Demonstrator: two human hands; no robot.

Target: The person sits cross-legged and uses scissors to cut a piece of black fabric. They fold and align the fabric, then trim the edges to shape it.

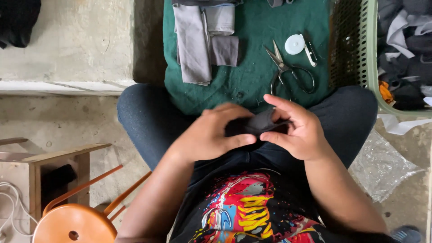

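My left hand [211, 132] and my right hand [297, 130] meet over my lap and both pinch a small piece of dark grey fabric [261, 122]. The fingers curl around it, so part of the piece is hidden. Just beyond the hands a green cloth [256, 54] is spread out. On it lie metal scissors [288, 69], a round white tape measure [294, 44], a small thread snipper [309, 54] and folded grey fabric strips [200, 40].
A pale green plastic basket [371, 54] full of dark fabric pieces stands at the right. Clear plastic wrap [382, 166] lies on the concrete floor beside my right knee. An orange stool [74, 222] and a wooden bench [54, 159] are at the lower left.
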